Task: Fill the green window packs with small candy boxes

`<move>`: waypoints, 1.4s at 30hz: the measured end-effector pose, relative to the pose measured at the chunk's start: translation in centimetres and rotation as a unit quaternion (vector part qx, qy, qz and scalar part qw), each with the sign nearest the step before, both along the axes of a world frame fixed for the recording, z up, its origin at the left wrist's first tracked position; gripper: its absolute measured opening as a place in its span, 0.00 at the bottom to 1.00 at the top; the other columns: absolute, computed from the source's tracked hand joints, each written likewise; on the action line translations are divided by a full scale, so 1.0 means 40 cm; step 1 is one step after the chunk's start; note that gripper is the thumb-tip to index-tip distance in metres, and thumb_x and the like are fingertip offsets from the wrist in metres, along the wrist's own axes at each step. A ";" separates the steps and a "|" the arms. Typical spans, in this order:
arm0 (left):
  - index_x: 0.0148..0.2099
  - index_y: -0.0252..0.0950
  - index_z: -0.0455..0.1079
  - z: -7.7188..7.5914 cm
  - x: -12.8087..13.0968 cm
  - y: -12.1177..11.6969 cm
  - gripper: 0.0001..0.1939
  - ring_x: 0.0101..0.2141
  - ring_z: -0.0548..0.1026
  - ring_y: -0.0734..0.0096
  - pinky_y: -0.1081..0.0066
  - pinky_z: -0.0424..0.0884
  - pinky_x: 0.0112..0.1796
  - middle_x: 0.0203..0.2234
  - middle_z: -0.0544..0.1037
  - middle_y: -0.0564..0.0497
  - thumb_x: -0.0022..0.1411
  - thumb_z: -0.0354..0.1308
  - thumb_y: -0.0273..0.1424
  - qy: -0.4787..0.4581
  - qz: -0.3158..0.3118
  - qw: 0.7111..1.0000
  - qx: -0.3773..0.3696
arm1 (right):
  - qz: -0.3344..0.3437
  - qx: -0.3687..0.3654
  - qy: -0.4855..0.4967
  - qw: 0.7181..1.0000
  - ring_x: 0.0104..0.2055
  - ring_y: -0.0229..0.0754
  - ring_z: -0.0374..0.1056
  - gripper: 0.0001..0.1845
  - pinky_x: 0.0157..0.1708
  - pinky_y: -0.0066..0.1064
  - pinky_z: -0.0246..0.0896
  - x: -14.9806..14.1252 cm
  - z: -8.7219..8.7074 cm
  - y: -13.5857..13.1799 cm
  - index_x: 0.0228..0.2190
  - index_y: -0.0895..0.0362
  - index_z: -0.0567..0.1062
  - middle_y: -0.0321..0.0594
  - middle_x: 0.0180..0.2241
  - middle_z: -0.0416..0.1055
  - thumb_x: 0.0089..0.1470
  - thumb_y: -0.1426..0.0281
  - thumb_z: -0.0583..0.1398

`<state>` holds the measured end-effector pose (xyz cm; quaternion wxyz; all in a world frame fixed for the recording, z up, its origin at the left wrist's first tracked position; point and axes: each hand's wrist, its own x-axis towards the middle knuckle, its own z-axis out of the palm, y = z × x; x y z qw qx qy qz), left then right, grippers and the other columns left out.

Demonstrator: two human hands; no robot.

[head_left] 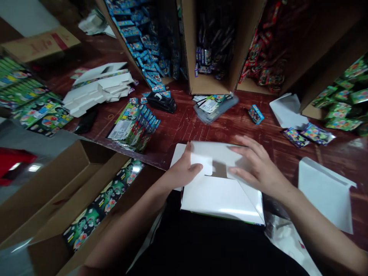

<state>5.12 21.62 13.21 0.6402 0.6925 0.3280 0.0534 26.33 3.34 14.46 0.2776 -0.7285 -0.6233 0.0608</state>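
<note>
A white cardboard box (218, 195) lies against the table's front edge, close to my body, its plain side facing up. Its flaps are folded inward, and a gap between them shows a grey-brown strip. My left hand (185, 168) grips the box's left side, thumb lying on the flap and the other fingers mostly hidden at the edge. On the right flap rests my right hand (255, 165), fingers spread and slightly blurred. A green printed edge shows along the box's lower side.
Beyond stand cardboard bins with blue packets (149, 50), purple packets (205, 57), red packets (267, 57) and green packets (342, 103). A black tape dispenser (161, 102), stacked cards (129, 124) and folded white cartons (97, 90) lie left. Below is an open carton (48, 195) holding printed boxes.
</note>
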 end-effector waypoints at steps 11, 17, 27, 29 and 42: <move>0.66 0.39 0.64 0.020 -0.161 -0.082 0.36 0.58 0.70 0.51 0.58 0.67 0.56 0.61 0.71 0.43 0.57 0.68 0.34 0.027 0.042 0.974 -0.221 | 0.129 -0.213 0.023 0.968 0.55 0.56 0.68 0.26 0.49 0.44 0.65 0.042 0.098 0.101 0.31 0.53 0.70 0.44 0.46 0.72 0.59 0.43 0.55; 0.65 0.41 0.63 0.049 -0.154 -0.131 0.34 0.56 0.72 0.49 0.57 0.75 0.47 0.60 0.70 0.42 0.58 0.68 0.34 -0.037 0.100 0.959 -0.261 | -0.004 -0.178 -0.161 0.971 0.53 0.61 0.62 0.17 0.49 0.54 0.60 -0.042 0.021 0.112 0.37 0.54 0.70 0.49 0.56 0.64 0.52 0.57 0.66; 0.64 0.42 0.67 0.102 -0.123 -0.128 0.35 0.58 0.71 0.51 0.60 0.68 0.56 0.59 0.73 0.45 0.55 0.70 0.28 -0.180 0.095 0.936 -0.286 | 0.031 -0.154 -0.050 0.986 0.50 0.54 0.62 0.23 0.45 0.46 0.62 0.027 0.094 0.033 0.33 0.53 0.69 0.47 0.51 0.65 0.57 0.46 0.60; 0.62 0.42 0.69 0.101 -0.108 -0.141 0.31 0.55 0.74 0.53 0.62 0.71 0.52 0.57 0.75 0.45 0.57 0.69 0.29 -0.188 0.114 0.929 -0.299 | -0.010 -0.143 -0.072 0.987 0.46 0.53 0.63 0.21 0.44 0.46 0.62 0.013 0.091 0.029 0.30 0.54 0.67 0.46 0.47 0.66 0.57 0.49 0.61; 0.59 0.39 0.69 0.178 -0.059 -0.191 0.27 0.45 0.76 0.61 0.69 0.72 0.45 0.47 0.79 0.48 0.59 0.69 0.36 -0.212 0.088 0.959 -0.164 | 0.020 0.062 -0.014 0.998 0.57 0.62 0.62 0.22 0.49 0.53 0.64 0.039 0.153 -0.105 0.31 0.50 0.66 0.50 0.48 0.64 0.53 0.46 0.64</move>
